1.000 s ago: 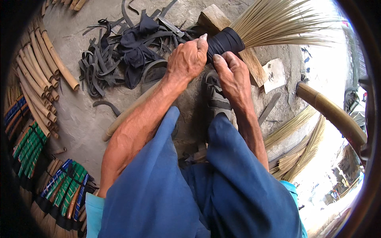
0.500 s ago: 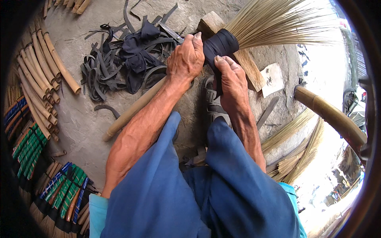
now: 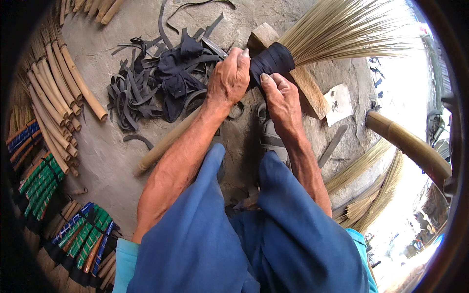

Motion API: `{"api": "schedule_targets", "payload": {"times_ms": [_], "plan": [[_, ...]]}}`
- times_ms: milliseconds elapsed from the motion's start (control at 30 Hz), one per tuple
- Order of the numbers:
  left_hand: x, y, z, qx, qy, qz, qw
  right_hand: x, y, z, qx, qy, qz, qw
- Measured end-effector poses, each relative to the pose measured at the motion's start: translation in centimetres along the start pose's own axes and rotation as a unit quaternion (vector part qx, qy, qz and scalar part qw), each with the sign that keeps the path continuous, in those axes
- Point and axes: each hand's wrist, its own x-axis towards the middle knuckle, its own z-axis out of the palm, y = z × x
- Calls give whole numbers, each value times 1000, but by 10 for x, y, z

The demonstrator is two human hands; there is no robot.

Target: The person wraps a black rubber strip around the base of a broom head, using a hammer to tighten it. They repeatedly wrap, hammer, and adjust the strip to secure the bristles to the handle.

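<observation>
Right hand shifted slightly left, pinching black wrap's near edge; left hand's grip closed, contents hidden. Broom far right of centre, over wood block. Advisable: tension steady, turns overlapping evenly.

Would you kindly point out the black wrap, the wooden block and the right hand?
Black wrap [image 3: 273, 58], head view: its middle.
Wooden block [image 3: 310, 95], head view: its lower part.
Right hand [image 3: 284, 103], head view: its back.

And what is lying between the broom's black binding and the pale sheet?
In the head view, a wooden block lies between the black binding and the pale sheet.
</observation>
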Motion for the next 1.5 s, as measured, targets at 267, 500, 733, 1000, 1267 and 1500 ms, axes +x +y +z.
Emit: {"api": "schedule_targets", "payload": {"times_ms": [267,500,733,1000,1267,1500], "plan": [[-5,14,-9,-24,-40,2,999,-5,-2,4,21,7,1,1000],[-10,19,-15,-22,-86,20,996,-4,8,-1,106,-15,36,994],[-9,19,-13,-41,-95,-6,995,-8,11,-3,177,-28,54,982],[-11,25,13,-2,-63,-7,998,-6,22,-18,172,-21,68,983],[-14,24,20,52,-55,-2,997,-29,41,-43,-145,1,-48,988],[-16,25,20,89,-43,37,994,-78,48,-94,-169,40,-19,985]]}}
